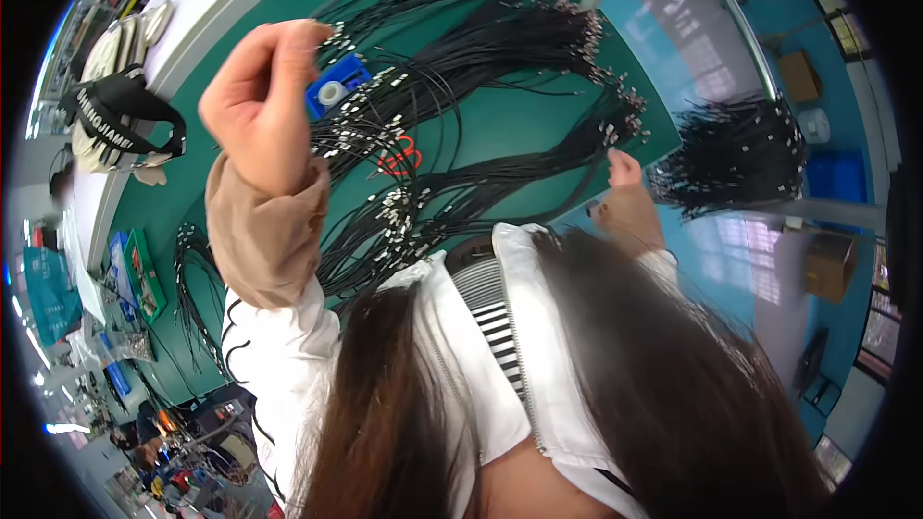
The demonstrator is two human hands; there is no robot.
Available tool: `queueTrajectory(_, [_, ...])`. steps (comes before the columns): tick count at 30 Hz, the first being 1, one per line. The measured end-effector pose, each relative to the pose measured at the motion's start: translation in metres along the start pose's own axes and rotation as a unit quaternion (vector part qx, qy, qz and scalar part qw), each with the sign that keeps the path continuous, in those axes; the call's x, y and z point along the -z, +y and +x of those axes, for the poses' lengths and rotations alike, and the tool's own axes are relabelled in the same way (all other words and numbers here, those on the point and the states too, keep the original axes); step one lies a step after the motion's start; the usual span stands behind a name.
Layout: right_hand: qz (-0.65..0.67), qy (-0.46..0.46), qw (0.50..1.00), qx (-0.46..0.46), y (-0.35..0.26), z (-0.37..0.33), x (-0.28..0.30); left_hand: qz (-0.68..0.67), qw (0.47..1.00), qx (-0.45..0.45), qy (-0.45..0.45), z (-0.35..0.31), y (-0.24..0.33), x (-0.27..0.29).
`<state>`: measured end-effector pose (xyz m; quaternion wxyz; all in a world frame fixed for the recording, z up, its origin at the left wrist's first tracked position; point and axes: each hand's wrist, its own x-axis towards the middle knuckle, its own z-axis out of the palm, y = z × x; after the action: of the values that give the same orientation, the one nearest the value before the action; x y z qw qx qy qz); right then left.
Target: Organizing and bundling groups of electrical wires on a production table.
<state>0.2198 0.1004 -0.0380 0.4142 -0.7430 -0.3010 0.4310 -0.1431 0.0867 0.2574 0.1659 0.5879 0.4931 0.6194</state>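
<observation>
Above the green table (538, 125), the left hand (258, 101) is raised with its fingers curled together, pinching the metal-tipped ends of a few thin black cables (481, 48) near its fingertips; exactly how many strands it grips cannot be told. Just beyond that pinch, to its right, sits a small blue tray (336, 86) holding a white ring, and further right the cables fan out across the table in several long bunches, connectors clustered at their ends. The right hand (630, 202) rests low at the table's near edge, close to the ends of another bunch; whether it holds anything cannot be told. A further dark heap of cables (735, 159) hangs past that hand, off the table. Judging by the many loose bunches spread out, most of the sorting seems undone.
</observation>
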Motion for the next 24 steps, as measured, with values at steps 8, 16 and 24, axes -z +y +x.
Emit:
queueTrajectory(8, [0.547, -0.56, 0.599, -0.17, -0.2, -0.03, -0.061, 0.197, 0.907, -0.157, -0.338, -0.013, 0.014, -0.009])
queueTrajectory(16, [0.516, -0.467, 0.717, -0.034, -0.233, 0.101, -0.119, 0.228, 0.934, 0.2, -0.19, -0.025, -0.09, 0.104])
queueTrajectory(24, [0.433, -0.35, 0.821, -0.127, -0.256, 0.141, -0.24, 0.477, 0.86, -0.01, -0.181, 0.002, -0.239, 0.232])
